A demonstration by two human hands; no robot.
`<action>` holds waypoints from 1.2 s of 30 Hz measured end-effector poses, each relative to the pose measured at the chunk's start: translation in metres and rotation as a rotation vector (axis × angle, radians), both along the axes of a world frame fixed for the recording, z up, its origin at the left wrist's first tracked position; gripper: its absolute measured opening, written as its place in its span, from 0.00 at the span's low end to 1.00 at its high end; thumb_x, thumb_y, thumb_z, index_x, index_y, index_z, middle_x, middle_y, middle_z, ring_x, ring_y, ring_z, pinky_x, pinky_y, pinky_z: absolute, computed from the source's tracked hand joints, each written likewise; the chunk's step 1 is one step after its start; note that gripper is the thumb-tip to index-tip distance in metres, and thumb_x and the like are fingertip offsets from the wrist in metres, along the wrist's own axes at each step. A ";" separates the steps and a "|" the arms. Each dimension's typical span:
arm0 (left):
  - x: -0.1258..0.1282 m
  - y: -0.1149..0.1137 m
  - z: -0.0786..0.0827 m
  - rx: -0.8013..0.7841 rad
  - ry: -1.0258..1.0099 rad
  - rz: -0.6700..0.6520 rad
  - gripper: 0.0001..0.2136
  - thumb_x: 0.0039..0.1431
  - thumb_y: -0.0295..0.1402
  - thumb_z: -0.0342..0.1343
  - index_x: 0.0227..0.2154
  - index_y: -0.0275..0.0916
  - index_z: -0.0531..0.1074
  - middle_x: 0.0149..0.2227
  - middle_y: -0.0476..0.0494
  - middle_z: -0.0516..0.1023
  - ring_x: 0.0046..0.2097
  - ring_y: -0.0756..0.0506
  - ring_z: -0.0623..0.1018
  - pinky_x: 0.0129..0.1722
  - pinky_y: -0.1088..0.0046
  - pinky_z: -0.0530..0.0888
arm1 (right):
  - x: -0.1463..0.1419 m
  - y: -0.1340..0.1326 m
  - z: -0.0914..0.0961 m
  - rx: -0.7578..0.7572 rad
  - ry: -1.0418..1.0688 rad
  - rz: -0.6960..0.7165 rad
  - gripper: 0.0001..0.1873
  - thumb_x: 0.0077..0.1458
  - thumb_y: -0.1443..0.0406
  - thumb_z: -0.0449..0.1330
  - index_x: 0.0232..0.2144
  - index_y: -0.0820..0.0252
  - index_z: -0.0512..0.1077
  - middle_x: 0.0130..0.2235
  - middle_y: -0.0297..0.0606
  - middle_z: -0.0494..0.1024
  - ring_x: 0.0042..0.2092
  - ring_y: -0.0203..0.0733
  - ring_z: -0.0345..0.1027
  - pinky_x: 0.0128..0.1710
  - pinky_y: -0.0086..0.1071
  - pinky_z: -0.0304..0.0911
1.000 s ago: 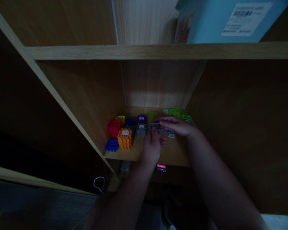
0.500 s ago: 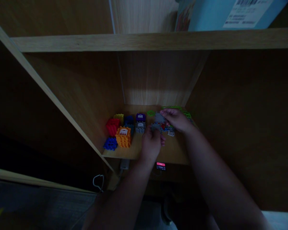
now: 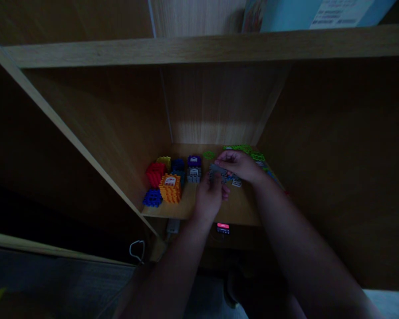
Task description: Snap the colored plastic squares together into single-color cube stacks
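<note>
Both hands are close together over the lower shelf. My left hand [image 3: 209, 195] is closed, its thumb pressed on grey interlocking toy tiles [image 3: 217, 169]. From the right, my right hand [image 3: 238, 164] pinches a grey tile at the top of these pieces; the two hands' tiles overlap and I cannot tell them apart. Under and beside the hands lie mixed small pieces, among them a white window-like piece [image 3: 236, 182]. To the left stand a grey stack [image 3: 194, 175] and a purple stack [image 3: 194, 161] of toothed tiles. A single green tile [image 3: 209, 155] lies behind them.
Further left are orange [image 3: 170, 188], red [image 3: 155, 174], yellow [image 3: 164, 162] and blue [image 3: 152, 198] tile stacks. Green tiles [image 3: 241, 148] lie at the back right. An upper shelf [image 3: 199, 49] crosses above, bearing a blue box [image 3: 286, 15]. A lit phone [image 3: 223, 228] is below the shelf.
My right hand has moved left and slightly down, bringing its grey tile onto the grey tiles in my left hand. The left hand has stayed nearly still. The view has tilted slightly.
</note>
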State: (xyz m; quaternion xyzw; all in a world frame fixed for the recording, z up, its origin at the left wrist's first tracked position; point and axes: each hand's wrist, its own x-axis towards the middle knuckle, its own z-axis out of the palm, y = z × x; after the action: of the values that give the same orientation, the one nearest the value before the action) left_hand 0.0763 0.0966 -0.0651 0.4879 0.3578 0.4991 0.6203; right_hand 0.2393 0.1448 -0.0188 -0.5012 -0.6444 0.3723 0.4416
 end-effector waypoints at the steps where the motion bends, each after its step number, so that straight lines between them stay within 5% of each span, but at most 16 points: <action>1: 0.000 0.001 -0.001 -0.001 -0.023 0.001 0.20 0.69 0.54 0.57 0.42 0.41 0.70 0.23 0.52 0.77 0.21 0.51 0.74 0.23 0.77 0.71 | 0.000 0.000 -0.001 0.001 -0.002 0.010 0.26 0.50 0.41 0.74 0.33 0.55 0.76 0.26 0.29 0.75 0.23 0.33 0.63 0.22 0.28 0.58; 5: 0.000 0.004 -0.005 -0.008 -0.068 0.029 0.24 0.67 0.59 0.58 0.40 0.41 0.69 0.22 0.52 0.76 0.20 0.51 0.72 0.21 0.77 0.70 | 0.002 -0.002 -0.001 0.022 -0.015 0.039 0.24 0.53 0.44 0.74 0.37 0.54 0.77 0.29 0.30 0.77 0.25 0.35 0.64 0.24 0.30 0.61; 10: -0.003 0.001 -0.001 -0.006 -0.070 0.116 0.20 0.70 0.55 0.56 0.42 0.41 0.69 0.22 0.54 0.75 0.20 0.51 0.71 0.20 0.79 0.68 | 0.006 -0.004 0.003 -0.018 -0.013 0.186 0.29 0.47 0.53 0.79 0.49 0.52 0.78 0.33 0.30 0.80 0.33 0.39 0.73 0.33 0.32 0.68; 13: -0.004 -0.003 0.004 -0.002 -0.068 0.142 0.17 0.72 0.52 0.55 0.42 0.41 0.68 0.22 0.54 0.74 0.19 0.52 0.70 0.19 0.79 0.66 | 0.006 -0.005 0.005 -0.043 0.002 0.269 0.26 0.46 0.56 0.79 0.47 0.53 0.80 0.39 0.33 0.82 0.37 0.39 0.75 0.38 0.33 0.71; 21: -0.005 -0.008 0.007 0.025 -0.062 0.177 0.16 0.72 0.51 0.55 0.40 0.42 0.67 0.20 0.55 0.73 0.19 0.52 0.70 0.18 0.79 0.65 | 0.009 -0.008 0.006 -0.021 0.044 0.274 0.33 0.43 0.60 0.81 0.53 0.49 0.79 0.52 0.36 0.83 0.39 0.38 0.76 0.39 0.33 0.73; 36: -0.004 -0.005 0.008 -0.046 -0.124 0.179 0.19 0.68 0.54 0.57 0.41 0.42 0.68 0.19 0.55 0.74 0.17 0.51 0.70 0.17 0.79 0.63 | 0.009 -0.004 0.000 -0.069 0.040 0.323 0.28 0.48 0.57 0.80 0.51 0.54 0.81 0.48 0.38 0.86 0.46 0.43 0.80 0.47 0.35 0.74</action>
State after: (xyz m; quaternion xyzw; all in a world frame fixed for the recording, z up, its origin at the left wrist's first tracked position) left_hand 0.0721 0.0916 -0.0569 0.4079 0.3724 0.5734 0.6051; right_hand 0.2482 0.1412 -0.0184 -0.3982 -0.6945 0.4704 0.3713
